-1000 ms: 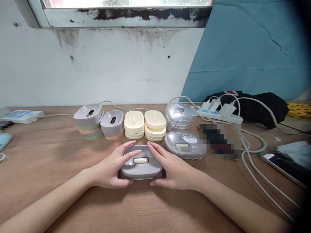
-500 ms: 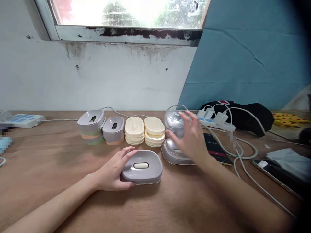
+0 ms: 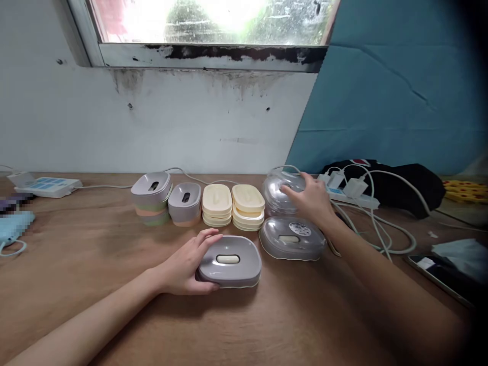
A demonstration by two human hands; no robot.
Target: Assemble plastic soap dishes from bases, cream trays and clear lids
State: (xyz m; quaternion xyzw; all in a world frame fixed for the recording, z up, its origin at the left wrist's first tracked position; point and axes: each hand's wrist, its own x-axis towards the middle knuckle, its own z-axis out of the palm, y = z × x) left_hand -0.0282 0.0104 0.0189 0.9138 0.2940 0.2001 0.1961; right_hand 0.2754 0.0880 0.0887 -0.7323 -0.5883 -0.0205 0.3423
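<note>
My left hand [image 3: 190, 262] is wrapped round the left end of a grey oval box [image 3: 230, 272], which rests on the table with a pale bar showing in its top slot. My right hand [image 3: 310, 201] grips the right side of a clear plastic lid [image 3: 276, 190] on a stack, its thumb over the top and its other fingers partly hidden. Just in front of that stack sits another grey oval box under a clear cover [image 3: 272, 243] with a round white label.
Two stacks of cream lids [image 3: 217, 198] stand behind the left box. Left of them are grey-topped cups [image 3: 185, 198] and a taller cup stack [image 3: 150, 188]. Power strips [image 3: 51, 187], white cables [image 3: 400, 241], and a phone [image 3: 438, 277] lie at the sides.
My right hand has moved forward and come down onto the clear lid stack, uncovering the label on the nearer cover. My left hand still holds the grey box; the view has shifted slightly left.
</note>
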